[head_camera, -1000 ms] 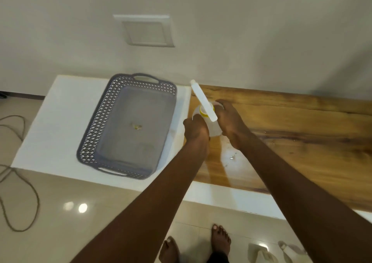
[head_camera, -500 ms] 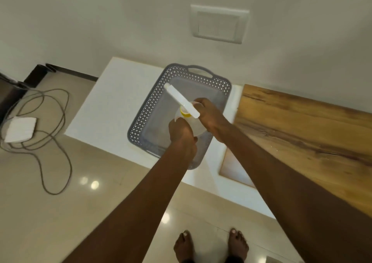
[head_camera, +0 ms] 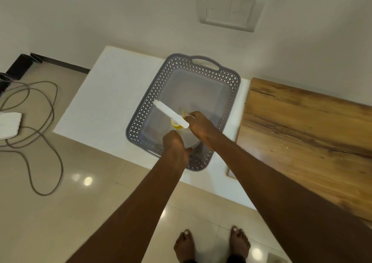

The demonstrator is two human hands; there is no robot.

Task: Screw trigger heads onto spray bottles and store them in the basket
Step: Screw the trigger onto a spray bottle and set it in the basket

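1. Holding the spray bottle [head_camera: 186, 137] over the near end of the grey basket [head_camera: 141, 118], we grip it with both hands; its white trigger head [head_camera: 171, 114] sits on a yellow collar [head_camera: 175, 124] and points up-left.
2. Our left hand [head_camera: 175, 145] wraps round the bottle's lower body, fingers curled on it; our right hand [head_camera: 201, 126] clasps the upper side near the collar.
3. The basket rests on a white slab [head_camera: 100, 93]; a wooden board [head_camera: 302, 134] lies to its right.
4. A grey cable [head_camera: 50, 122] loops on the tiled floor [head_camera: 60, 212]; a switch plate [head_camera: 231, 7] sits on the wall.
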